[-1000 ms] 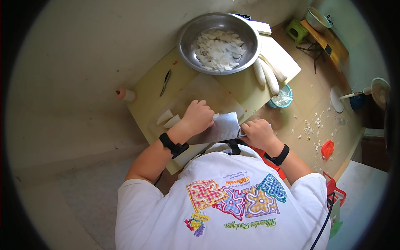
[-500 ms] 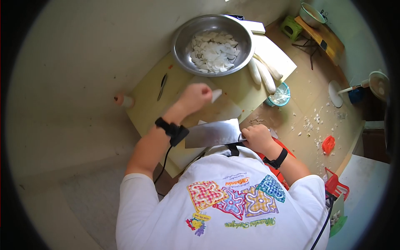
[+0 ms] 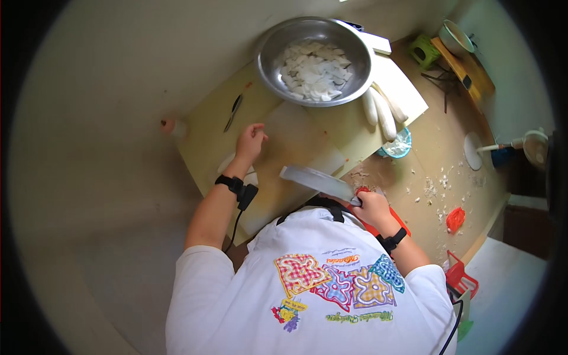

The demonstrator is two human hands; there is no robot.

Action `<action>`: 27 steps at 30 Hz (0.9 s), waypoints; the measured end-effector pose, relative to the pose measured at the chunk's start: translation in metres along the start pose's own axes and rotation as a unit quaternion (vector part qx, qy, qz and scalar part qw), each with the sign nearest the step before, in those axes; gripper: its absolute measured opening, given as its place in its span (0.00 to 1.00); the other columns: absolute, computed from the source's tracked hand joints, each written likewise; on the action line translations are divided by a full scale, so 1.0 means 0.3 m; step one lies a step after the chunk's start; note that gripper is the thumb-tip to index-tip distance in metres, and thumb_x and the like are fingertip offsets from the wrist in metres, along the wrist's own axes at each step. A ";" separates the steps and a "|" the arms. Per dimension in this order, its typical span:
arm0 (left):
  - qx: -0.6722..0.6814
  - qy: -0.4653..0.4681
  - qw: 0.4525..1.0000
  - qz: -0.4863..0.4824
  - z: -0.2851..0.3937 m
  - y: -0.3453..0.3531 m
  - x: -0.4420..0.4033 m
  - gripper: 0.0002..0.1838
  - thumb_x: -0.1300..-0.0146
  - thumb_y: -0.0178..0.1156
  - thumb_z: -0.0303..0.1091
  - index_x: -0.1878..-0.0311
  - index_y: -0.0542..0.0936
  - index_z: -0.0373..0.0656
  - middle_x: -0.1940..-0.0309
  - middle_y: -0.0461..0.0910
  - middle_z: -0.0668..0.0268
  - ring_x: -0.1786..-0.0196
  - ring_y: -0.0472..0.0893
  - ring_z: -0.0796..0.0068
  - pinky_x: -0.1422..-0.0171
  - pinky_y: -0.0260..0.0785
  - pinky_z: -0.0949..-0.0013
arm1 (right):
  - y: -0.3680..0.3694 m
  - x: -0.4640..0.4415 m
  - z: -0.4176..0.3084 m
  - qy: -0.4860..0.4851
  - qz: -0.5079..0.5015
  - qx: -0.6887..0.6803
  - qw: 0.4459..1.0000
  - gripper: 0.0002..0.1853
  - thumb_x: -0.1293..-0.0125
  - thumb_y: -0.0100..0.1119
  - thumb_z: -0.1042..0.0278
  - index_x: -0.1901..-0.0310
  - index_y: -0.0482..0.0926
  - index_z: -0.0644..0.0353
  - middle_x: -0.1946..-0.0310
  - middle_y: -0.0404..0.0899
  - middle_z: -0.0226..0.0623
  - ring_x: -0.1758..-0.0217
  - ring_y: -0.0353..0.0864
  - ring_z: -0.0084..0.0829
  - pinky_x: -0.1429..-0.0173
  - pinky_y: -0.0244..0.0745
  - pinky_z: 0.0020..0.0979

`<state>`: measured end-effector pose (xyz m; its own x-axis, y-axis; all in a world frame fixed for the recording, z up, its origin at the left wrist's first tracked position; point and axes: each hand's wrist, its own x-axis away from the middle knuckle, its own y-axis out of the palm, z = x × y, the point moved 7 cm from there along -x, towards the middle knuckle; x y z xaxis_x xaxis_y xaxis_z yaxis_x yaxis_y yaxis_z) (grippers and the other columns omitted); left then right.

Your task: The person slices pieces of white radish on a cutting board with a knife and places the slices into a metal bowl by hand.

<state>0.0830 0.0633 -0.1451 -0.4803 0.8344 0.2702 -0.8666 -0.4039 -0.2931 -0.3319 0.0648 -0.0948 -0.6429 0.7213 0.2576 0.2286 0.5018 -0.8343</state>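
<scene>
White slices [image 3: 316, 70] lie heaped in the metal bowl [image 3: 269, 66] on the surface [image 3: 207, 133], with long white roots [image 3: 386, 115] beside it. My right hand [image 3: 373, 208] grips the cleaver [image 3: 319, 182] by its handle, blade over the cutting board [image 3: 296, 133]. My left hand [image 3: 250, 144] curls loosely near pale chunks [image 3: 252, 178]; I can't tell whether it holds anything.

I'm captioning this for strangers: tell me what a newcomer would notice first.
Probably the big metal bowl of white slices on the far side of the table. Next, the broad knife in the right hand, near the shirt, and the crumpled red thing on the floor, off to the right.
</scene>
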 end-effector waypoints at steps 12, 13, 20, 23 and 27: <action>-0.347 0.157 0.920 -0.094 -0.124 0.110 0.396 0.15 0.46 0.67 0.36 0.54 0.85 0.46 0.56 0.85 0.59 0.53 0.81 0.55 0.48 0.73 0.53 | 0.113 -0.138 -0.037 0.060 -0.126 -0.174 0.975 0.13 0.37 0.63 0.63 0.69 0.78 0.67 0.82 0.73 0.47 0.79 0.69 0.39 0.70 0.68 0.40; -0.344 0.152 0.922 -0.094 -0.123 0.123 0.400 0.15 0.46 0.67 0.36 0.54 0.85 0.46 0.56 0.85 0.59 0.53 0.81 0.55 0.48 0.73 0.53 | 0.118 -0.149 -0.056 0.061 -0.140 -0.179 0.972 0.13 0.37 0.63 0.63 0.68 0.78 0.67 0.81 0.74 0.48 0.79 0.70 0.39 0.70 0.68 0.40; -0.281 0.337 0.898 -0.043 -0.049 0.170 0.430 0.11 0.45 0.68 0.31 0.57 0.85 0.44 0.56 0.84 0.62 0.51 0.82 0.58 0.46 0.75 0.57 | 0.121 -0.196 -0.158 0.052 -0.181 -0.169 0.967 0.12 0.37 0.63 0.65 0.64 0.78 0.68 0.79 0.75 0.51 0.78 0.73 0.41 0.69 0.70 0.39; -0.274 0.339 0.898 -0.052 -0.088 0.179 0.419 0.12 0.44 0.67 0.31 0.56 0.85 0.44 0.55 0.84 0.62 0.50 0.82 0.57 0.45 0.76 0.58 | 0.132 -0.206 -0.159 0.049 -0.183 -0.172 0.967 0.12 0.37 0.63 0.65 0.64 0.78 0.69 0.79 0.75 0.51 0.78 0.73 0.41 0.68 0.70 0.39; -0.281 0.324 0.901 -0.072 -0.124 0.190 0.407 0.13 0.42 0.65 0.31 0.53 0.83 0.44 0.52 0.82 0.60 0.47 0.81 0.55 0.44 0.77 0.57 | 0.151 -0.208 -0.149 0.051 -0.187 -0.178 0.965 0.13 0.37 0.64 0.65 0.64 0.78 0.69 0.79 0.75 0.51 0.78 0.73 0.40 0.68 0.70 0.39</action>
<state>-0.0200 0.1561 -0.1629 -0.0308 0.9803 -0.1949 -0.6212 -0.1715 -0.7646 -0.2488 0.0638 -0.1269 -0.6584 0.4913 0.5702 0.2423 0.8556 -0.4575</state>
